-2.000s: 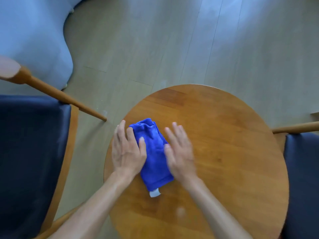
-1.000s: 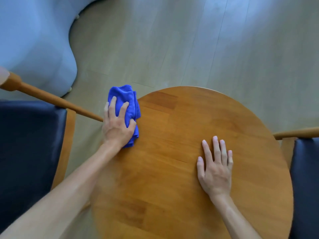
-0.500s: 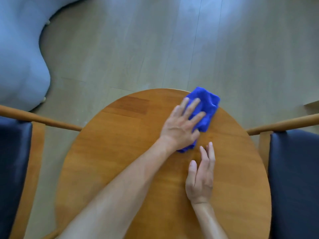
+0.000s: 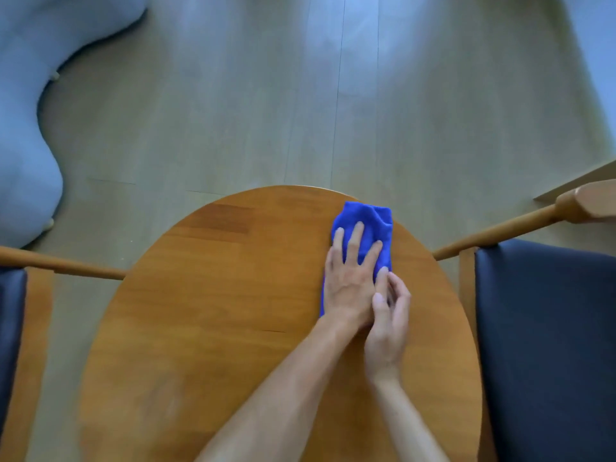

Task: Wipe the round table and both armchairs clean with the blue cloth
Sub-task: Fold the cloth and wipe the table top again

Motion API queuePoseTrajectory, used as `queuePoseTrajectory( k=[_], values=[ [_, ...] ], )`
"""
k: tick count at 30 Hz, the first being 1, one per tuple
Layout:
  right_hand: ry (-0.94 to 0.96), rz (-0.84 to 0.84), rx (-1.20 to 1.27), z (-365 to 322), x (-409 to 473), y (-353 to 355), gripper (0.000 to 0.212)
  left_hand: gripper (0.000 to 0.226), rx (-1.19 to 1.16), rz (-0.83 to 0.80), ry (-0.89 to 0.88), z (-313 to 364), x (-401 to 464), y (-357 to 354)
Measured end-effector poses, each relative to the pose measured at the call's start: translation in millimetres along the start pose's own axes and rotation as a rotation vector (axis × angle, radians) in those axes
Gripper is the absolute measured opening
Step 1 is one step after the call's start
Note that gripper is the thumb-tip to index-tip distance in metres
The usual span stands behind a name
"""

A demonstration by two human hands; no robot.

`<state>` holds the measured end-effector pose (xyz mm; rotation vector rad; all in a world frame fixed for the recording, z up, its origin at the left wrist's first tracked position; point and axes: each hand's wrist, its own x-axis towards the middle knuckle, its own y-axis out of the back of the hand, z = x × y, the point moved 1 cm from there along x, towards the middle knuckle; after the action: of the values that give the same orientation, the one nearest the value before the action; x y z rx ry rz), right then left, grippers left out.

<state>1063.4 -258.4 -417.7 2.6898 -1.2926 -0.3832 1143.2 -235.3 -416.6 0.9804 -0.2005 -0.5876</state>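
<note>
The left hand (image 4: pixel 350 281) presses the folded blue cloth (image 4: pixel 366 228) flat, fingers spread, at the round bench's (image 4: pixel 216 311) far right edge. The right hand (image 4: pixel 388 325), fingers loosely curled, touches the left hand's side beside the cloth. Dark-cushioned armchairs flank the bench, left (image 4: pixel 10 328) and right (image 4: pixel 546 345), with a pale blue sofa (image 4: pixel 23 145) beyond.

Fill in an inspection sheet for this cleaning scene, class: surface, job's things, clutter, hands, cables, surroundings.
Surface: round wooden table, bare wood showing.
Job's things: blue cloth, folded, lying near the table's far right edge; right armchair and left armchair, dark seats, wooden arms.
Clutter: nothing seen.
Hands: left hand presses flat on the cloth, fingers spread; right hand lies beside it, fingertips touching the left hand, whether they reach the cloth unclear.
Cables: nothing seen.
Surroundings: pale plank floor; light blue upholstered furniture at far left.
</note>
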Motion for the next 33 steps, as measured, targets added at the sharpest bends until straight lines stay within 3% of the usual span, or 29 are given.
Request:
queuePoseTrajectory(
  k=[2, 4, 8, 10, 13, 17, 20, 22, 29, 33],
  values=[
    [0.111, 0.072, -0.177, -11.5, 14.8, 8.8, 0.05, 0.043, -0.218, -0.011, 0.004, 4.0, 1.4, 9.4],
    [0.247, 0.017, -0.476, -20.5, 33.2, 0.8, 0.064, 0.044, -0.258, 0.067, 0.04, -26.8, -3.2, 38.9],
    [0.272, -0.119, -1.073, -13.7, 63.3, -41.6, 0.074, 0.052, 0.113, 0.132, 0.321, -149.8, -32.1, 97.9],
    [0.237, -0.026, -1.112, -11.4, 66.4, -60.7, 0.071, 0.055, 0.2, 0.088, 0.471, -198.5, -57.1, 111.8],
    [0.18, 0.073, -1.046, -15.6, 47.2, -111.5, 0.07, 0.057, 0.266, 0.032, 0.423, -223.1, -76.2, 109.9],
    [0.581, -0.281, -1.026, -21.0, -8.5, -182.1, 0.062, 0.055, 0.281, 0.063, 0.406, -224.5, -74.5, 105.5],
    [0.743, -0.419, -0.97, -17.0, 2.1, -162.4, 0.054, 0.065, 0.305, 0.061, 0.393, -223.9, -76.8, 103.8],
    [0.674, -0.38, -0.98, -16.3, 29.0, -121.0, 0.053, 0.064, 0.303, 0.039, 0.398, -226.0, -75.9, 106.5],
    [0.208, 0.039, -1.057, 10.3, 61.7, 73.6, 0.056, 0.057, 0.314, -0.035, 0.452, -220.9, -73.6, 114.1],
    [-0.077, 0.314, -0.991, 19.1, 26.5, 67.6, 0.057, 0.058, 0.337, -0.061, 0.439, -223.7, -71.7, 114.7]
  ],
)
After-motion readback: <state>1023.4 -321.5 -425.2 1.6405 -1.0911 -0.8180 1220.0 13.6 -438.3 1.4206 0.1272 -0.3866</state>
